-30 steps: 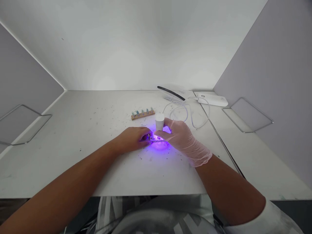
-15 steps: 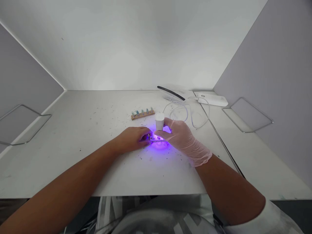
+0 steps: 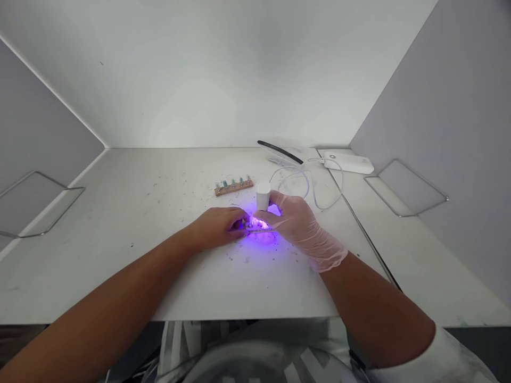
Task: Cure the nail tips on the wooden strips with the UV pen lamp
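Note:
My right hand (image 3: 293, 218), in a thin pinkish see-through glove, is closed around a small white UV lamp (image 3: 263, 196) held upright. Violet light spills from its lower end onto the table. Under that glow lies a narrow strip (image 3: 260, 231) with small pieces on it, too washed out by the light to make out. My bare left hand (image 3: 219, 226) pinches the strip's left end between thumb and fingers. Just behind the hands, a wooden strip (image 3: 235, 188) carries several small bluish, clear-looking nail tips standing upright.
A thin white cable (image 3: 315, 194) loops across the table to a white power bank (image 3: 348, 163) at the back right. A black curved nail file (image 3: 280, 151) lies near the back wall. Wire frames (image 3: 406, 188) stand at both sides. Dark specks dot the white tabletop (image 3: 120, 223).
The lamp has shifted very slightly to the right and up in my right hand, and the bright patch beneath it has moved a little. My left hand stays put.

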Demonstrator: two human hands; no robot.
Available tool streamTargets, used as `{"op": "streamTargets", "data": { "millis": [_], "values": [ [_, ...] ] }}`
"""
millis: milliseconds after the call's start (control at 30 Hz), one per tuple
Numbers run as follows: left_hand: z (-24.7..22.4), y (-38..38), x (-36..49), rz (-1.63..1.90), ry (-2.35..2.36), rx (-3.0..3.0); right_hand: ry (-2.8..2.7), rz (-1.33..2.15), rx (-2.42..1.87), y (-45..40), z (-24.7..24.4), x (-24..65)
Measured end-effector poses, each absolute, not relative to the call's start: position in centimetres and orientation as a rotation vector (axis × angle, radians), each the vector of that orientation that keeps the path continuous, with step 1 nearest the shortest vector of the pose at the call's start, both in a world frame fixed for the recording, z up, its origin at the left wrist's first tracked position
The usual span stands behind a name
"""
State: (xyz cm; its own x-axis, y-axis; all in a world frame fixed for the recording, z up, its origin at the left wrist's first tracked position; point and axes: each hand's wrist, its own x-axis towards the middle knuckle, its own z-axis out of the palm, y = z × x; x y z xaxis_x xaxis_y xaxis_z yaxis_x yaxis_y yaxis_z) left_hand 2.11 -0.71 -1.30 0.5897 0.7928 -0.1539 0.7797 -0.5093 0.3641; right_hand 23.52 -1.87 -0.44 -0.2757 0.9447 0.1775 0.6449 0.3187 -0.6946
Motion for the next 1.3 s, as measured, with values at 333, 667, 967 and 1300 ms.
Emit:
{"op": "streamTargets", "data": {
  "millis": [333, 667, 967, 1300],
  "values": [
    [-1.31, -0.68, 2.08, 0.042, 1.26, 2.438, -2.009, 0.689, -1.4, -1.82, -0.36, 23.5],
    [-1.16, -0.76, 2.11, 0.028, 1.273, 2.424, -1.993, 0.674, -1.413, -1.78, -0.32, 23.47],
    [-1.12, -0.69, 2.3, 0.005, 1.275, 2.423, -2.003, 0.67, -1.435, -1.65, -0.36, 23.5],
    [-1.25, -0.7, 2.09, 0.029, 1.284, 2.431, -1.976, 0.704, -1.428, -1.53, -0.67, 23.73]
  ]
}}
